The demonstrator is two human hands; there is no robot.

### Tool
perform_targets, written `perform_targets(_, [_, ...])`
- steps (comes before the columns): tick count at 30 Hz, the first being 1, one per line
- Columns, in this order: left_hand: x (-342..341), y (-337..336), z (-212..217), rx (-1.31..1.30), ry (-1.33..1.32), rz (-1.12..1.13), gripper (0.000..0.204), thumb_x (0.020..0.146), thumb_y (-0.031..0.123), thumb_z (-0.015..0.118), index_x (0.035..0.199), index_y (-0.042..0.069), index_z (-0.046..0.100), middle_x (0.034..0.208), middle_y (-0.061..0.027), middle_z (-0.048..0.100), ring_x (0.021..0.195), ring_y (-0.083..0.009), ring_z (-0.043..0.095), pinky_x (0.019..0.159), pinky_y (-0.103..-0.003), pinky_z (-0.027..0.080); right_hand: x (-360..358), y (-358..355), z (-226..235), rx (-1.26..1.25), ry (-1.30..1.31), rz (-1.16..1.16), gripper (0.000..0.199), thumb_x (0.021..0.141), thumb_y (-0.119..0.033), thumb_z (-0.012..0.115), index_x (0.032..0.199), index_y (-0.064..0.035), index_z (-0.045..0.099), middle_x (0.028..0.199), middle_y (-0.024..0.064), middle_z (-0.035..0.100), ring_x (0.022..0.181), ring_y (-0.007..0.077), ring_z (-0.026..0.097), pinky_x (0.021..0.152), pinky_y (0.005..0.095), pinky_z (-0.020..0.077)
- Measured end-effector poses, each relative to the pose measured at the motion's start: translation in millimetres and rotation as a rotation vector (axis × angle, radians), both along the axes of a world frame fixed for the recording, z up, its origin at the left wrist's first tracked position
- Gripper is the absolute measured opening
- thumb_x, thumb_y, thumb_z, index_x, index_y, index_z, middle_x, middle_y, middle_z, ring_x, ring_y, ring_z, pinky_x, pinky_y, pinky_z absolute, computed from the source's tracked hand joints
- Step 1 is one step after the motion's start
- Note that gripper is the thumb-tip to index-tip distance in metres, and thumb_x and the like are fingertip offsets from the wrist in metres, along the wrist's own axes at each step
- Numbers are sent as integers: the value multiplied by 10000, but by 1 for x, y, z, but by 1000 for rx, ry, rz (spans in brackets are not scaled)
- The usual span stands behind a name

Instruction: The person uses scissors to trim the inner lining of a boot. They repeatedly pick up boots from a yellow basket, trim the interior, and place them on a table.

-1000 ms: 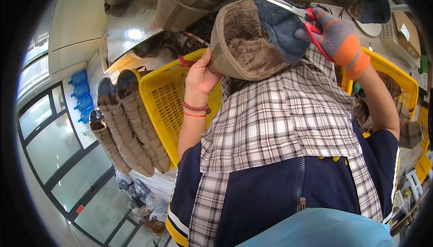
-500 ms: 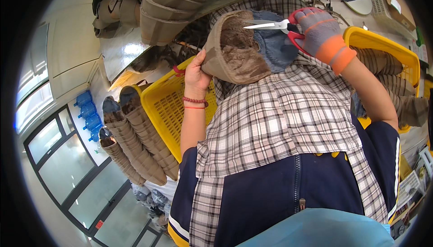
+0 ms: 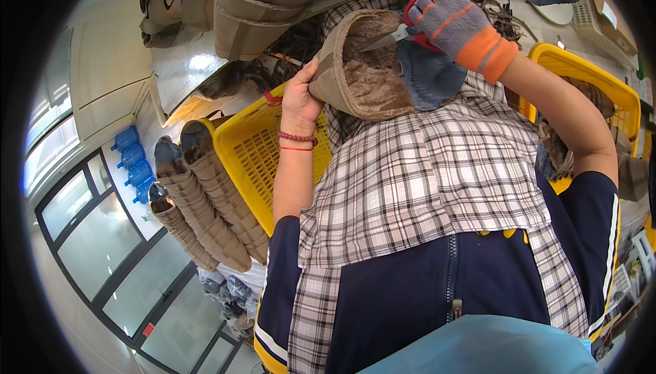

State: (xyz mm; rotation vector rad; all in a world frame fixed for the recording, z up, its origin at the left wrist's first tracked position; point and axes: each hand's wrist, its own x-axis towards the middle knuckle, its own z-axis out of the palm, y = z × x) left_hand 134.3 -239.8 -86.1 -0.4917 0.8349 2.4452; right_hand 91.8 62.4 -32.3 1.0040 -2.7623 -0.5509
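Where the view is closest: blue cloth (image 3: 492, 346) along the lower edge, right of middle, over a navy jacket (image 3: 389, 305) with a zip.
Apron: plaid apron (image 3: 417, 182) across the middle of the frame, directly below the work.
Left hand: bare left hand (image 3: 301, 104), left of upper middle, clamped on the left side of the lined piece, thumb near its edge; a beaded bracelet (image 3: 297, 139) and a thin red cord (image 3: 296, 148) circle the wrist.
Right hand: right hand (image 3: 459, 29) in a grey and orange glove, upper middle to right, closed around the red handles of the scissors.
Lined piece: lined piece (image 3: 379, 90) at upper middle, tilted, its mouth facing the camera; taupe outside, furry brown inside, with dark blue lining on the right.
Scissors: scissors (image 3: 386, 39) pointing left, their blades at the furry mouth; whether the tips touch the fur I cannot tell.
Baskets: yellow left basket (image 3: 263, 155) just beside the left forearm; yellow right basket (image 3: 547, 52) at upper right, with similar taupe pieces inside.
Stacks: curved stack (image 3: 273, 5) of nested pieces across the top; leaning stacks (image 3: 212, 203) left of the left basket.
Table: pale table (image 3: 521, 6) at upper right, bearing dark scraps (image 3: 502, 20).
Far left: blue bottles (image 3: 133, 158) above dark-framed glass doors (image 3: 102, 251).
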Motion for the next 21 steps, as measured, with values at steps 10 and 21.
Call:
perform_targets(10, [-2,-3,-3,5,6,-14,335,940,142,459,1218,-39,501,1203,-141,564,1086,-244,554,958,-382,438,-5,-5,-3,55,21,0,213,800,-170,579,1009,-132,572,951,42,586,886,208,589,735,329,475])
perform_targets(21, [1,-1,0,31,2,-28,330,936,142,469,1210,-36,509,1190,-138,571,1074,-241,561,953,-382,445,-2,-15,3,-6,-12,-5,226,750,-234,638,943,-123,600,882,46,613,850,208,600,731,326,472])
